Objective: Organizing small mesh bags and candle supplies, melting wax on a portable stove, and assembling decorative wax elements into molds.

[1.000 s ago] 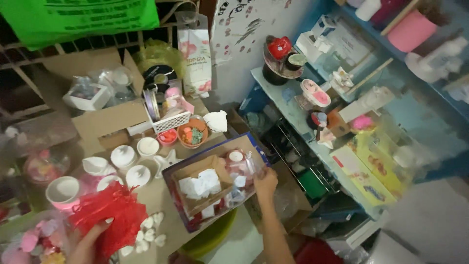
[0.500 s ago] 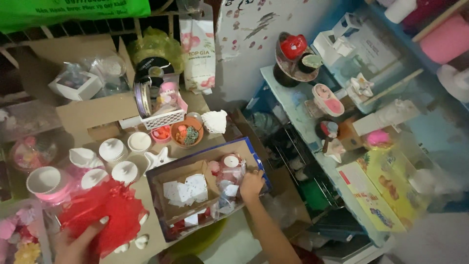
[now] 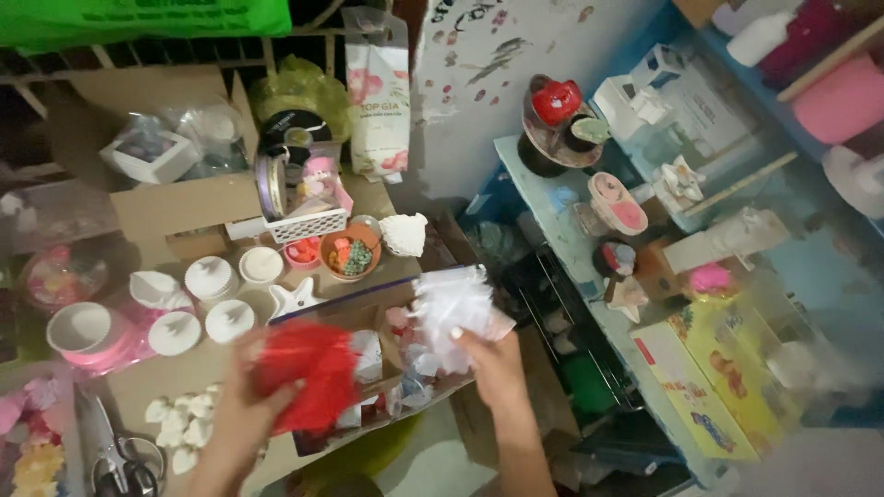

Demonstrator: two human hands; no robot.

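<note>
You've lifted your right hand (image 3: 493, 364) out of the box (image 3: 368, 368); fingers now gripping a white mesh bag (image 3: 451, 304); left hand (image 3: 244, 405) fingers clutching red mesh (image 3: 308, 373).

You're facing a stained white plaster wall (image 3: 516, 83); a pale blue painted shelf unit (image 3: 543, 184) stands along your right, dim light over cluttered cardboard tabletop (image 3: 184, 207).
</note>
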